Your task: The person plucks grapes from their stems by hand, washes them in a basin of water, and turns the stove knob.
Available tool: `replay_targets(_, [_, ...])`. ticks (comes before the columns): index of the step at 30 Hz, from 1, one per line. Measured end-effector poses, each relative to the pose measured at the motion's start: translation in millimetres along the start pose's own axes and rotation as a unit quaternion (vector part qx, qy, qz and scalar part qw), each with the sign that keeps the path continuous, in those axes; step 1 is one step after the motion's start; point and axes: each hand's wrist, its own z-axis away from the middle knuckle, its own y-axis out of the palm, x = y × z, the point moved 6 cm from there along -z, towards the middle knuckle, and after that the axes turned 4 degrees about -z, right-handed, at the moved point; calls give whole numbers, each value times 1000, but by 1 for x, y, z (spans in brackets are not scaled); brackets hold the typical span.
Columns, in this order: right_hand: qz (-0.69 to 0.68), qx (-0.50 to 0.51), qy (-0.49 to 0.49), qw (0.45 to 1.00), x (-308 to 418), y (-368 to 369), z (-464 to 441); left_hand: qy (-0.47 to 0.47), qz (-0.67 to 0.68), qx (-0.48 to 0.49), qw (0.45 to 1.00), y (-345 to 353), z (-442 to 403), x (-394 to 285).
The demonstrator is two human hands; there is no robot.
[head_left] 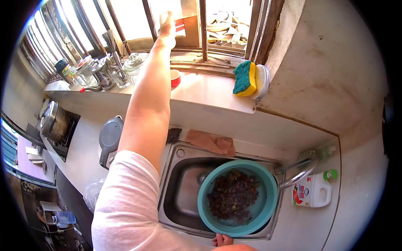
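My left arm stretches up across the windowsill, with my left hand [167, 34] at the window bars. Its fingers look closed near a pale, glare-washed item that I cannot make out. Low in the view, my right hand [222, 239] is curled just below the near rim of a teal basin [202, 196]; what it holds, if anything, is hidden. Dark grapes [234, 196] with stems lie in the basin, which sits over the right part of a steel sink [180, 190]. A curved faucet [299, 175] reaches toward the basin's right side.
On the sill are a green and yellow sponge [245, 78], a red cup [175, 78] and several glass jars [135, 65]. A white bottle [312, 190] stands right of the sink, a brown cloth [210, 142] behind it. A grey pan [111, 134] and a pot [55, 121] are left.
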Motion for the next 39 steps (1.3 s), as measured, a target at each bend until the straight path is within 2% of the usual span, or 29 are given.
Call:
replay_targets(1, [-23,4,17,1000,-2,2,1,-18,1,-10,1000,3,-15,10])
replay_targets(4, [-68,6,39,997,-1,2,-2,-39,40,59,997,34,-4,8])
replay_targets(6, [-92,3,49,995,4,2,-1,-32,64,165,984,60,32,-11])
replay_targets(8, [-33,-1,82,996,10,1,3,-70,93,242,963,78,52,-11])
replay_targets(9, [-3,0,98,995,13,2,5,-42,72,279,957,85,51,-5])
replay_targets(10, [27,3,111,993,16,2,4,-59,65,241,967,89,54,-4])
replay_targets(12, [56,4,124,991,10,2,5,-88,162,80,980,87,48,4])
replay_targets(14, [-83,-31,-15,996,9,2,1,-51,211,-108,970,78,50,6])
replay_targets(15, [-86,-30,-16,996,8,2,1,-7,193,-124,973,73,64,-6])
replay_targets(16, [-90,-26,-11,995,6,2,0,-5,191,-123,974,76,74,-5])
replay_targets(17, [-95,-22,-6,995,5,2,0,141,66,-184,971,74,86,-18])
replay_targets(18, [-99,-19,-6,995,6,3,1,281,-62,-235,928,79,100,-30])
replay_targets(19, [-89,-16,-8,996,10,2,2,406,-261,-248,840,95,115,-36])
replay_targets(24, [-97,-3,-24,995,-2,3,-3,344,-270,-199,877,131,125,-36])
replay_targets(25, [-108,0,-17,994,-4,3,-3,298,-109,-171,933,131,121,-36])
replay_targets(26, [-120,4,-9,993,-4,4,-3,242,55,-137,959,132,118,-37])
replay_targets(27, [-121,7,-9,993,-2,4,-3,196,104,-110,969,133,122,-42])
replay_targets(28, [-114,2,-8,993,2,2,-2,196,100,-109,969,133,128,-39])
replay_targets(30, [-109,0,-13,994,6,4,-2,333,-86,-146,928,131,148,-45])
replay_targets(31, [-111,1,-7,994,6,3,-2,303,-192,-115,926,134,150,-29])
replay_targets(32, [-113,1,1,994,3,3,-2,249,-233,-83,936,139,152,-12])
replay_targets(33, [-115,-2,1,993,-11,7,-8,237,-235,-35,942,145,145,-4])
replay_targets(34, [-203,9,59,977,-40,16,-13,221,-237,14,946,151,136,3])
replay_targets(35, [-287,20,118,950,-60,23,-13,185,-216,18,959,155,125,0])
replay_targets(36, [-286,18,122,950,-51,18,-9,187,-144,19,971,157,127,-21])
replay_targets(38, [-105,11,-25,994,4,2,-2,207,-125,-82,967,158,86,-20])
replay_targets(39, [-105,10,-25,994,2,3,-2,174,-101,-96,975,161,61,-9])
